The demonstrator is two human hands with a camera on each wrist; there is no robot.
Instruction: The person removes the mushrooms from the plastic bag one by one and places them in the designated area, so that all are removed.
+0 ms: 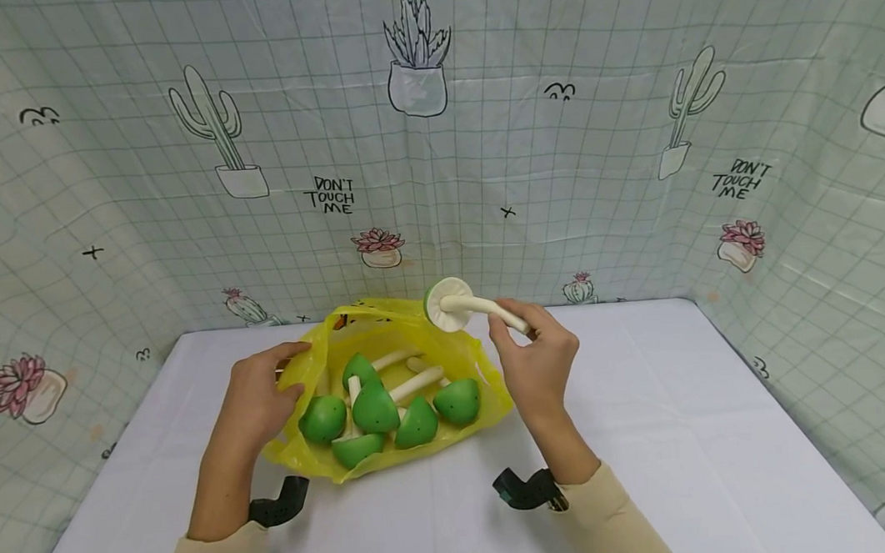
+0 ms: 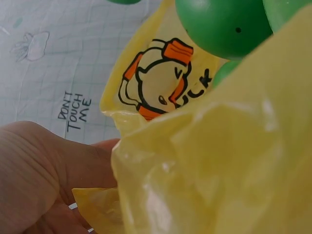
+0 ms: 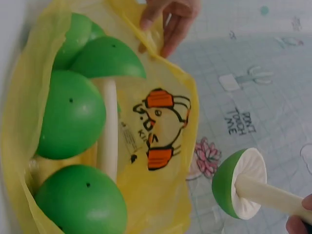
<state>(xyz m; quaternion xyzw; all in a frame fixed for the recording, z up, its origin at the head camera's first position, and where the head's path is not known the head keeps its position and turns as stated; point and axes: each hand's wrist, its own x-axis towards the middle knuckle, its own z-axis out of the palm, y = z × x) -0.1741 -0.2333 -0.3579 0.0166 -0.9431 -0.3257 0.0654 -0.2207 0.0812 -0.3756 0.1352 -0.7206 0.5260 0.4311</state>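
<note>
A yellow plastic bag [image 1: 308, 375] lies on the table with its mouth spread, printed inside with a cartoon duck [image 3: 158, 126]. Several toy mushrooms with green caps [image 1: 376, 407] and white stems lie heaped in it. My left hand [image 1: 250, 403] grips the bag's left edge between thumb and fingers; the plastic hides part of that hand in the left wrist view. Above the bag's right rim, my right hand [image 1: 540, 355] pinches another toy mushroom [image 3: 248, 187] by the end of its stem. The pale underside of its cap faces me, clear of the heap.
A white cloth covers the table [image 1: 646, 433]. Behind and at both sides hangs a grid-patterned curtain [image 1: 481, 157] with cactus drawings. Black wrist cameras are strapped to the left forearm [image 1: 221, 488] and the right forearm [image 1: 564, 445].
</note>
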